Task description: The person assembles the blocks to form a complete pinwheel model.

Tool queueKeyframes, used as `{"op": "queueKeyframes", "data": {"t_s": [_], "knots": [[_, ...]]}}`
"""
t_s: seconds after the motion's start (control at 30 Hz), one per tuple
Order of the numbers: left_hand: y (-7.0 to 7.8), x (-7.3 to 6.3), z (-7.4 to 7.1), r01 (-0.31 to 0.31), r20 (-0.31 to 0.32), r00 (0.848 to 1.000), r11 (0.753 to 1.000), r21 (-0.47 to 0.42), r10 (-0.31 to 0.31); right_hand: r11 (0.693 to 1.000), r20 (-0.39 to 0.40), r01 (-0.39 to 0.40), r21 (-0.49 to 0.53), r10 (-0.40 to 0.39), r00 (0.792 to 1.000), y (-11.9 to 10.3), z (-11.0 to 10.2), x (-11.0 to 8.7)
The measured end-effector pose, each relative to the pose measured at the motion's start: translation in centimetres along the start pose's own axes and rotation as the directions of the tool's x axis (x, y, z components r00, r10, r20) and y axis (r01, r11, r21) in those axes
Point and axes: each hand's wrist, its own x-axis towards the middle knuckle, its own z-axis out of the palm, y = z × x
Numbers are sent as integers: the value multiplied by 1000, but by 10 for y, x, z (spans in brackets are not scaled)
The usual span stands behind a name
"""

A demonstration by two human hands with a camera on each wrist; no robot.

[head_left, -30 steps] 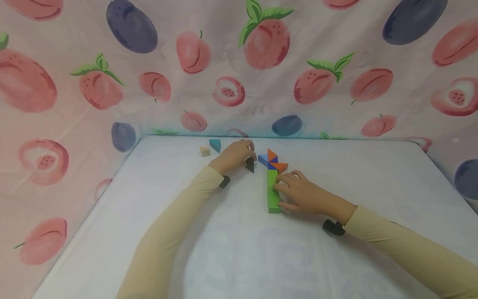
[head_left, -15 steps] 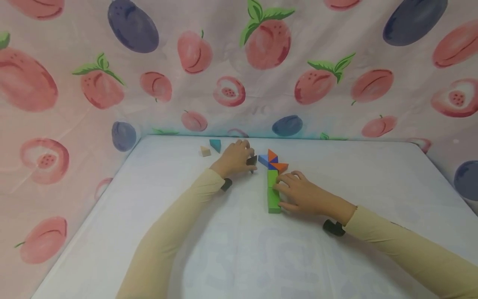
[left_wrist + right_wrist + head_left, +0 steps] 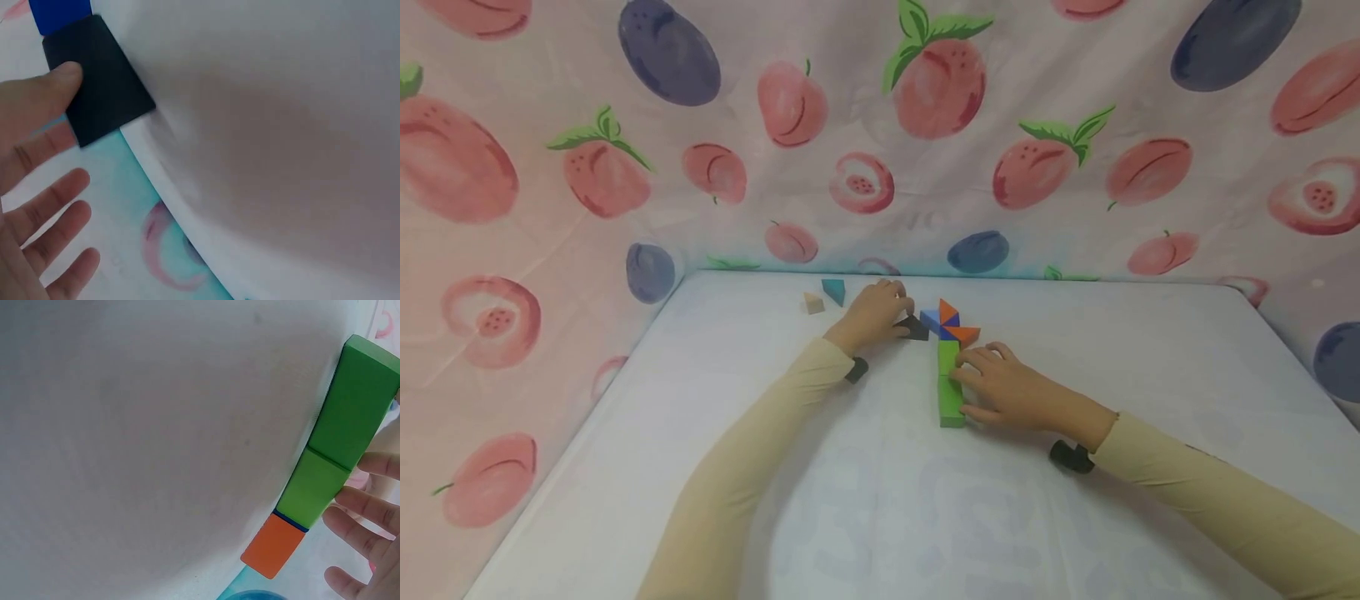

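Note:
My left hand [image 3: 872, 317] pinches a black triangular block [image 3: 916, 328] between thumb and index finger, its other fingers spread. In the left wrist view the block's dark side [image 3: 103, 81] meets a blue block [image 3: 59, 12] at one end. My right hand [image 3: 1011, 387] rests its fingertips along the right side of two green blocks, a short one [image 3: 949, 357] and a longer one [image 3: 951, 402], set end to end. Beyond them sits a pinwheel-like cluster: orange triangles [image 3: 948, 312], a light blue block [image 3: 928, 320] and dark blue pieces [image 3: 945, 332].
To the left of my left hand lie a teal triangular block [image 3: 833, 290] and a small plain wooden block [image 3: 813, 303]. A white cloth covers the table [image 3: 880, 500]. Behind it hangs a fruit-printed curtain [image 3: 880, 108].
The black block has turned in my left fingers and shifted right, up to the blue part of the cluster. My right hand stays at the green blocks.

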Motion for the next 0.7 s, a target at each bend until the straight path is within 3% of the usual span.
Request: {"op": "queueKeyframes", "data": {"t_s": [0.23, 0.7], "knots": [[8, 6, 3, 5, -17, 1000, 998, 68, -4, 1000, -16, 12, -4, -12, 1000, 0, 0, -1], [13, 13, 4, 22, -23, 1000, 999, 49, -21, 1000, -22, 19, -12, -19, 1000, 1, 0, -1]]}}
